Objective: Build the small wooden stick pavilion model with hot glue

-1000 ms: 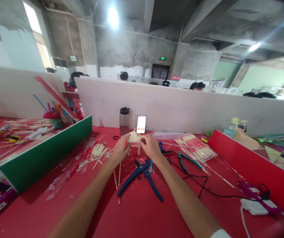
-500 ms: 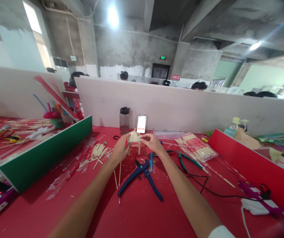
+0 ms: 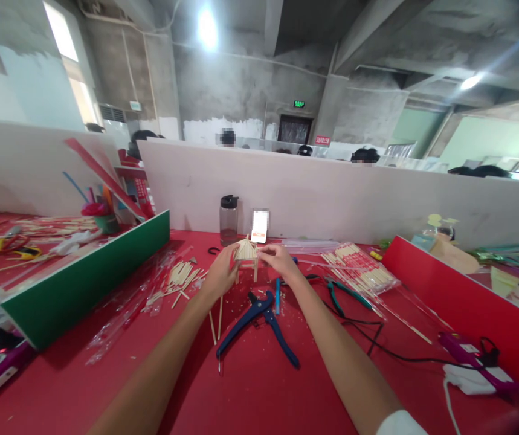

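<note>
A small pavilion model of wooden sticks (image 3: 246, 251), with a pointed roof on thin legs, stands between my hands. My left hand (image 3: 223, 270) is closed on its left side, the fingertips partly hidden by the model. At the right edge of the roof, my right hand (image 3: 278, 260) has thumb and fingers pinched together; whatever lies between them is too small to make out. Just below the model lies a blue-handled cutter (image 3: 259, 311), its handles spread. A light-blue stick-shaped item (image 3: 278, 296) rests beside the cutter.
Cut wooden sticks (image 3: 182, 277) lie left of my hands. Behind stand a bottle (image 3: 229, 220) and a lit phone (image 3: 260, 226). To the right are green-handled pliers (image 3: 350, 293), packed sticks (image 3: 365, 269) and a black cable (image 3: 404, 356). Green (image 3: 91, 278) and red (image 3: 463, 308) boards flank the workspace.
The view has shifted very slightly. Both hands stay at the stick model, with my right fingers only marginally moved at the roof edge.
</note>
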Available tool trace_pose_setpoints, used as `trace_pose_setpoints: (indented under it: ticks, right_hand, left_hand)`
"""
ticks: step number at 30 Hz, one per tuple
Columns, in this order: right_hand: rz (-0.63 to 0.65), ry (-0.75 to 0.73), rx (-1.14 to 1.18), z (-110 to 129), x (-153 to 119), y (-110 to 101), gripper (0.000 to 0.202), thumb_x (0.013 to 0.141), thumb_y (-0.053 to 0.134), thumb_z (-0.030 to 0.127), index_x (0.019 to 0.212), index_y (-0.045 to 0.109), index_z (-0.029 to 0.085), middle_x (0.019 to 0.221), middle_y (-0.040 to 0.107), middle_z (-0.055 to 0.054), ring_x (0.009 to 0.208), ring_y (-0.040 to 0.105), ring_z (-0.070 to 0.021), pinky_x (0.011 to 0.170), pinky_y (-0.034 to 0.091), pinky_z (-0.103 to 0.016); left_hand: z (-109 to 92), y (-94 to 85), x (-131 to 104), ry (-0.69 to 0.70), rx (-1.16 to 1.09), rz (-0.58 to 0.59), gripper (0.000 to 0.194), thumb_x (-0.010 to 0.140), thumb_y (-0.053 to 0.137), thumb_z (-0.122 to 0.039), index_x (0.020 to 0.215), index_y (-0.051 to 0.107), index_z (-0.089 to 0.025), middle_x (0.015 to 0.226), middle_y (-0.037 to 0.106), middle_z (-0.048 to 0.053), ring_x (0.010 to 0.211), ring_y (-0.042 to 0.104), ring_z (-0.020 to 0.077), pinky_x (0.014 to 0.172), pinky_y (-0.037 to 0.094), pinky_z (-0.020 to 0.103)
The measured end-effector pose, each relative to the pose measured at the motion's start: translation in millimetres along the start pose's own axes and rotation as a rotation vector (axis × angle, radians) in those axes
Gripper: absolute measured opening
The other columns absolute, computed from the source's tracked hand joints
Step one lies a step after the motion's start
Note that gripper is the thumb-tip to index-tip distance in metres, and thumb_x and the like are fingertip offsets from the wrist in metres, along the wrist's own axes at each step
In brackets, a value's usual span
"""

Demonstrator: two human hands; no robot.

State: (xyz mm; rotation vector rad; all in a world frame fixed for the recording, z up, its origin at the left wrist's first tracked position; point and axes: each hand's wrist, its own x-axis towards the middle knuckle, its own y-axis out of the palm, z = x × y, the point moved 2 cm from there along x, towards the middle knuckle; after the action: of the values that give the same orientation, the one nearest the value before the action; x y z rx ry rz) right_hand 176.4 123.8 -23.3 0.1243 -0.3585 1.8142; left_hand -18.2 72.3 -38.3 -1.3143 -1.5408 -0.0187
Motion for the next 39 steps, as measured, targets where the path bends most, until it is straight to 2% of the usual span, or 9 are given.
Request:
trace_pose_setpoints:
  ticks: [3, 8, 14, 22, 27, 32, 39]
  right_hand:
    - [0.03, 0.01, 0.048, -0.3, -0.5, -0.9, 0.026, 0.073, 0.069, 0.042, 0.078, 0.068, 0.016, 0.068, 0.067, -0.001, 0.059, 0.06, -0.0131, 0.061, 0.05, -0.026]
    - [0.003, -0.069, -0.105, 0.0, 1.8, -0.2, 0.02, 0.07, 0.07, 0.034, 0.079, 0.068, 0.016, 0.067, 0.068, -0.002, 0.059, 0.061, -0.0139, 0.061, 0.05, -0.026]
    - [-0.053, -0.124, -0.16, -5.2, 4.3, 4.6, 0.015, 0.069, 0.067, 0.03, 0.077, 0.065, 0.017, 0.072, 0.068, -0.002, 0.065, 0.062, -0.0145, 0.065, 0.049, -0.026]
    - [0.049, -0.016, 0.043, -1.6, -0.3, 1.7, 0.021, 0.074, 0.066, 0.036, 0.081, 0.065, 0.017, 0.068, 0.064, 0.001, 0.06, 0.059, -0.0126, 0.063, 0.05, -0.026]
    - [0.043, -0.047, 0.038, -1.4, -0.3, 1.1, 0.02, 0.069, 0.072, 0.032, 0.08, 0.065, 0.016, 0.071, 0.065, 0.0, 0.062, 0.06, -0.0124, 0.064, 0.05, -0.026]
    - [0.038, -0.053, 0.079, -9.6, 1.0, 3.0, 0.023, 0.069, 0.072, 0.034, 0.082, 0.066, 0.016, 0.074, 0.066, 0.0, 0.062, 0.06, -0.0124, 0.063, 0.049, -0.026]
    - [-0.021, -0.132, 0.036, -15.8, 1.9, 6.3, 0.02, 0.072, 0.07, 0.034, 0.079, 0.066, 0.017, 0.067, 0.064, 0.0, 0.06, 0.057, -0.0129, 0.061, 0.046, -0.025]
  left_hand:
    - [0.8, 0.8, 0.0, -0.019, -0.003, -0.001, 0.044, 0.095, 0.046, -0.029, 0.137, 0.044, -0.017, 0.135, 0.056, 0.015, 0.126, 0.052, 0.027, 0.107, 0.042, 0.047]
    - [1.1, 0.9, -1.0, -0.036, -0.005, 0.0, 0.046, 0.093, 0.047, -0.025, 0.138, 0.043, -0.019, 0.135, 0.056, 0.014, 0.125, 0.052, 0.0272, 0.107, 0.042, 0.049]
    - [2.2, 1.4, -0.6, -0.041, -0.005, 0.005, 0.043, 0.095, 0.044, -0.029, 0.136, 0.044, -0.017, 0.134, 0.056, 0.015, 0.125, 0.053, 0.0264, 0.107, 0.043, 0.046]
    - [0.5, -0.3, 0.0, -0.017, -0.006, -0.009, 0.044, 0.095, 0.046, -0.032, 0.137, 0.045, -0.018, 0.133, 0.057, 0.015, 0.122, 0.055, 0.0269, 0.105, 0.044, 0.046]
    - [-0.9, -0.9, 0.2, -0.044, -0.026, 0.005, 0.043, 0.095, 0.046, -0.031, 0.135, 0.045, -0.017, 0.132, 0.057, 0.015, 0.123, 0.054, 0.0268, 0.106, 0.043, 0.046]
    - [-0.8, -0.4, 0.3, -0.069, -0.038, 0.009, 0.043, 0.094, 0.047, -0.031, 0.135, 0.045, -0.017, 0.134, 0.056, 0.015, 0.124, 0.053, 0.0273, 0.107, 0.042, 0.047]
    - [1.9, 0.9, 0.7, -0.077, -0.049, 0.004, 0.043, 0.094, 0.047, -0.036, 0.133, 0.047, -0.017, 0.131, 0.058, 0.015, 0.123, 0.054, 0.0282, 0.105, 0.042, 0.047]
